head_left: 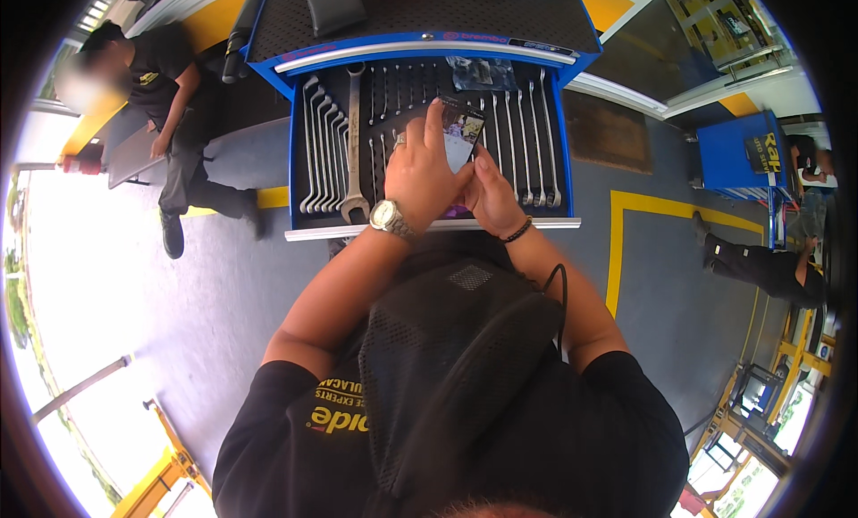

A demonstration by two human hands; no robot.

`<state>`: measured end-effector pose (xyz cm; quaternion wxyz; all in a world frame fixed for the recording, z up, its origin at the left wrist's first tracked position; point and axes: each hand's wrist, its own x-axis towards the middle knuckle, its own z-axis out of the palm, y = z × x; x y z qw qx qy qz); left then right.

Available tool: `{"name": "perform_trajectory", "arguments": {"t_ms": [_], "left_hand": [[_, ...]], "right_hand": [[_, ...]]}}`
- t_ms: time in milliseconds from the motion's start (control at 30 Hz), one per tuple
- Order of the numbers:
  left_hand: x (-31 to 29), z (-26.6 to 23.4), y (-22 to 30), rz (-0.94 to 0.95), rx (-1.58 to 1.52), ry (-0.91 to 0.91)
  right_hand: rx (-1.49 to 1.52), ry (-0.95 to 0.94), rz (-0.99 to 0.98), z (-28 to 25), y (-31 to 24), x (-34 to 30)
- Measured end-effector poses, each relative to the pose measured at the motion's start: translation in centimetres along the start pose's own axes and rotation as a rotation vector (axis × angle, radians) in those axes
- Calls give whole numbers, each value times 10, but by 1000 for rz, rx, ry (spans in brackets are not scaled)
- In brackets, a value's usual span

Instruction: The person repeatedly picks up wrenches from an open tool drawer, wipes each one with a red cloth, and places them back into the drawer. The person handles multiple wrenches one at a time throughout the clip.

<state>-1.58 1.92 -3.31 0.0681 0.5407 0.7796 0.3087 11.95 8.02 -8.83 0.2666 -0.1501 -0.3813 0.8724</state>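
A dark-edged smartphone (463,132) with a lit screen is held over an open drawer (429,228). My right hand (496,194), wearing a dark beaded bracelet, grips its lower right side, the thumb along the edge. My left hand (418,176) has a metal watch (387,217) at the wrist and a ring. Its index finger stretches along the phone's left side, and its thumb reaches toward the lower screen. Combination wrenches (320,151) lie in rows under my hands. One large open-end wrench (355,134) lies left of them. My hands hide the drawer's middle.
The blue tool cabinet (572,67) carries a black case (335,8) on its top. A plastic bag (481,74) lies at the drawer's back. One person (170,89) sits at left; another (786,268) is at far right near a blue cabinet (733,160). Yellow lines mark the floor.
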Motion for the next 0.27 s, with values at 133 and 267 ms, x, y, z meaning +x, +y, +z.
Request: {"name": "perform_trajectory", "arguments": {"t_ms": [133, 267], "left_hand": [[-4, 11, -16, -177, -143, -126], [2, 19, -43, -524, -753, -184]], "right_hand": [[32, 149, -35, -11, 30, 6], [109, 104, 49, -24, 34, 4]]}}
